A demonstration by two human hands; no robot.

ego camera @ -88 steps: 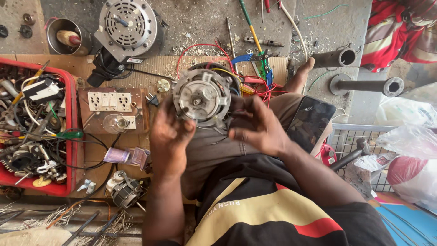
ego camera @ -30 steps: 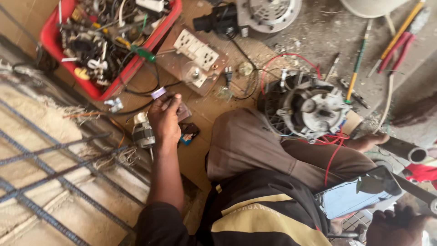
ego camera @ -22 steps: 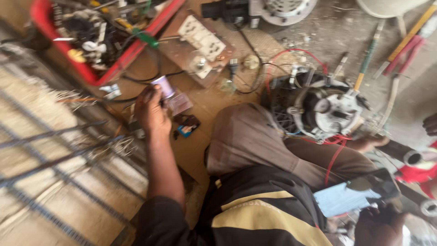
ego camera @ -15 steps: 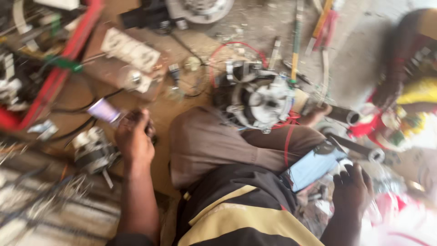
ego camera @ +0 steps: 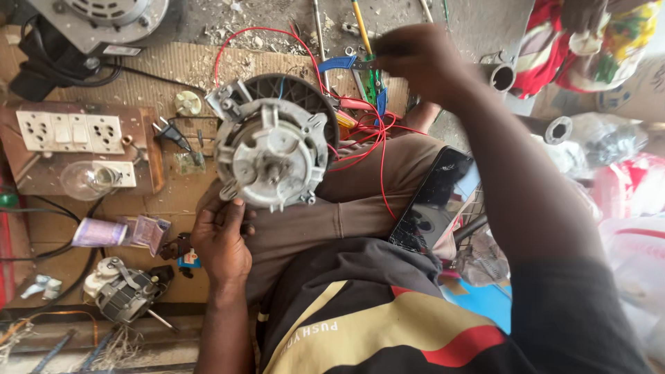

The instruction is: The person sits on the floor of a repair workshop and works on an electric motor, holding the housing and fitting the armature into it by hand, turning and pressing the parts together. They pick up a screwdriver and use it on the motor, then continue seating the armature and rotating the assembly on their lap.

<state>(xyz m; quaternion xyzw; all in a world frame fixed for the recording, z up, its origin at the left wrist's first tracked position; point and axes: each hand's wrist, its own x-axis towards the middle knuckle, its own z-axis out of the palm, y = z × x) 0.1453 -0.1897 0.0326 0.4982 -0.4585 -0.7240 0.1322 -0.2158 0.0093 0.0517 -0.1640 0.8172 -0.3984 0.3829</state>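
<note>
Fan motor (ego camera: 271, 142) sits in the middle of the frame, propped on the person's knee, round grey end plate and short shaft facing up, black housing behind it. Left hand (ego camera: 222, 242) is at its lower left edge, fingers pressed up against the rim of the plate, bracing it more than wrapping around it. Red wires (ego camera: 379, 138) run out of the motor's right side across the brown trousers.

Right hand (ego camera: 419, 62) is up near the top centre, reaching over the blue-handled pliers (ego camera: 360, 73) and a yellow-handled screwdriver (ego camera: 360, 17) on the ground. Fingers look curled, but it's blurred and I can't tell if it's actually gripping anything.

A smartphone (ego camera: 436, 201) with a cracked dark screen rests on the right thigh, right of centre.

On the left side there's a wooden switchboard (ego camera: 69, 135) with white sockets and a clear bulb (ego camera: 86, 180) mounted on it. Below that, a small motor (ego camera: 121, 294) lies on the cardboard at lower left, and a bigger motor (ego camera: 104, 17) is at the upper left corner.
</note>
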